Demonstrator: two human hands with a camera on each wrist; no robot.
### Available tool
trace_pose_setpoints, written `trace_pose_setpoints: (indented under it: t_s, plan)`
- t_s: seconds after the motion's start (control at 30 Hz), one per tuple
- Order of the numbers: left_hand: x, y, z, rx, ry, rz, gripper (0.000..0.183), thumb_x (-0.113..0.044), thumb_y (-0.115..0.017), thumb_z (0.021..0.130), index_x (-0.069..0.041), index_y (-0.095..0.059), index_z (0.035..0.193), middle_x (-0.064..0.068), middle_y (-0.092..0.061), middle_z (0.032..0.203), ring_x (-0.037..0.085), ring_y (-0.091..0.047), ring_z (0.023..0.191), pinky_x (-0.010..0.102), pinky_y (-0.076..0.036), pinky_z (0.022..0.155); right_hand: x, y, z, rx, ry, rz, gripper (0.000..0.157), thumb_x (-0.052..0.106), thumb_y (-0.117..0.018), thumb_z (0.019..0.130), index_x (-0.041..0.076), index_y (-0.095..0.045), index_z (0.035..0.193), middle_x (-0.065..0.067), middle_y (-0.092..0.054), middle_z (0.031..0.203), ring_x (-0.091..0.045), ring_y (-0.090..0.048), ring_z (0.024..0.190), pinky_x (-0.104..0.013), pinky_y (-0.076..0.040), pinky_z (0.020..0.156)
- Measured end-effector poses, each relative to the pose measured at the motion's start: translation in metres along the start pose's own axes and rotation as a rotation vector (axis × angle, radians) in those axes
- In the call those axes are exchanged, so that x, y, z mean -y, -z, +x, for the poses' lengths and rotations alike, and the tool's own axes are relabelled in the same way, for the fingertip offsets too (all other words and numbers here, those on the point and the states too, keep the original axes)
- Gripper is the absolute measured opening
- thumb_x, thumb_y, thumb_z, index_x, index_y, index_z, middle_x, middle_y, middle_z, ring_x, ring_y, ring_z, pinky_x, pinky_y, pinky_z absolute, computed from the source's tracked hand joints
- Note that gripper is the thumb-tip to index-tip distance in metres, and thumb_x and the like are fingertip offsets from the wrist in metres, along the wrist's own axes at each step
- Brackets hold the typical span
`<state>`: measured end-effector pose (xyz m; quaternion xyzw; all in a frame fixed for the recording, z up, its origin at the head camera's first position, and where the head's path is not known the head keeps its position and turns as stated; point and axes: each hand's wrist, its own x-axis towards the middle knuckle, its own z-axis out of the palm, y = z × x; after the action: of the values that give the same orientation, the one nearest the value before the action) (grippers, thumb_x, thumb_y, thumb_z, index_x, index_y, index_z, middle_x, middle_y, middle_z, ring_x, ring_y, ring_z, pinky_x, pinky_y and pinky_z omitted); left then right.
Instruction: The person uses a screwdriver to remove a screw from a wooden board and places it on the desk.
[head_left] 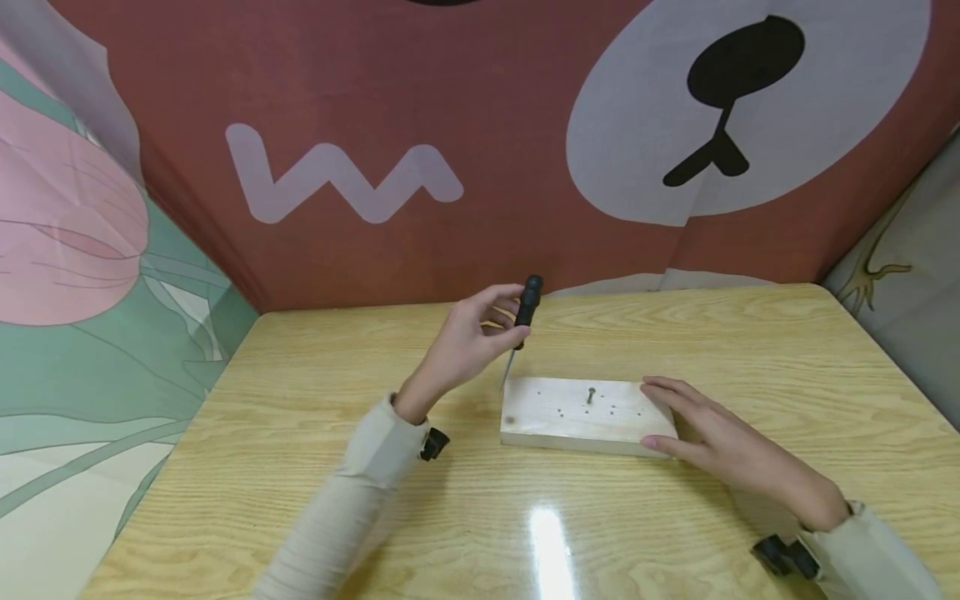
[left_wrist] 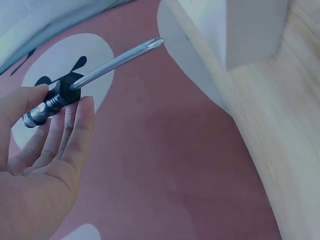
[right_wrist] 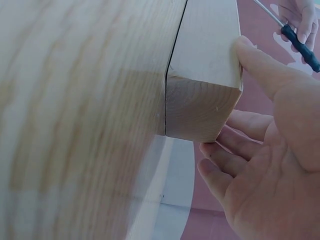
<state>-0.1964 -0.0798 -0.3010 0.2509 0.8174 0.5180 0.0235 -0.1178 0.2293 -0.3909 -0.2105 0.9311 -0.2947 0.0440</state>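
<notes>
My left hand (head_left: 480,329) pinches a Phillips screwdriver (head_left: 528,302) by its black handle, thumb on one side and fingertips on the other. Its bare metal shaft (left_wrist: 120,61) points down toward the left end of a pale wooden block (head_left: 555,425), and the cross-shaped tip shows in the left wrist view. Lying flat, the block has several small holes in its top. One screw (head_left: 591,395) stands upright near the middle of that face. My right hand (head_left: 697,425) holds the block's right end, thumb along the near edge and fingers at the far edge.
A wood-grain table (head_left: 300,467) carries the block, with its back edge behind the left hand. Beyond rises a reddish-brown cloth backdrop (head_left: 487,242) with a cartoon face. Patterned cloth (head_left: 67,375) hangs at the left side. Black devices are strapped at both wrists.
</notes>
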Motion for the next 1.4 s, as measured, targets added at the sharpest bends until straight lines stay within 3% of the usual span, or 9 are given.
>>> trace_pose_setpoints:
  t_s: [0.13,0.57,0.8,1.1,1.4]
  plan:
    - [-0.017,-0.002,-0.005,0.008,0.019,-0.019,0.043,-0.006,-0.063,0.085,-0.009,-0.051,0.126,0.014,-0.060,0.107,0.026,-0.061,0.094,0.027,-0.055,0.080,0.000,0.000,0.000,-0.001,-0.001,0.000,0.067,0.045,-0.056,0.087,0.009,-0.035,0.140,-0.010,-0.031,0.146,-0.036,-0.033,0.131,-0.057,-0.038,0.095]
    - [-0.025,-0.007,-0.006,0.030,0.006,-0.094,0.044,-0.004,-0.063,0.084,-0.005,-0.049,0.126,0.016,-0.061,0.115,0.026,-0.062,0.096,0.025,-0.055,0.082,0.002,0.000,-0.001,-0.017,0.012,-0.037,0.068,0.045,-0.058,0.086,0.006,-0.038,0.138,-0.012,-0.032,0.145,-0.037,-0.033,0.131,-0.056,-0.038,0.094]
    - [-0.028,-0.010,-0.006,0.001,0.004,-0.097,0.046,-0.006,-0.065,0.084,-0.007,-0.050,0.128,0.014,-0.064,0.113,0.024,-0.063,0.096,0.026,-0.055,0.081,0.002,0.000,-0.001,-0.014,0.013,-0.029,0.068,0.045,-0.058,0.086,0.007,-0.038,0.139,-0.012,-0.032,0.145,-0.037,-0.033,0.130,-0.057,-0.038,0.094]
    - [-0.034,-0.019,-0.002,-0.027,-0.070,-0.157,0.045,-0.003,-0.066,0.082,-0.004,-0.053,0.125,0.019,-0.064,0.109,0.027,-0.064,0.095,0.023,-0.055,0.081,0.001,0.000,0.001,-0.013,0.009,-0.028,0.068,0.046,-0.058,0.086,0.006,-0.039,0.138,-0.012,-0.033,0.144,-0.036,-0.034,0.130,-0.057,-0.038,0.094]
    - [-0.041,-0.031,0.001,-0.029,-0.098,-0.159,0.044,-0.004,-0.065,0.083,-0.004,-0.051,0.124,0.019,-0.064,0.110,0.027,-0.064,0.095,0.021,-0.054,0.082,0.000,0.001,0.001,-0.009,0.011,-0.026,0.068,0.045,-0.057,0.086,0.006,-0.039,0.138,-0.012,-0.032,0.144,-0.037,-0.034,0.130,-0.058,-0.038,0.094]
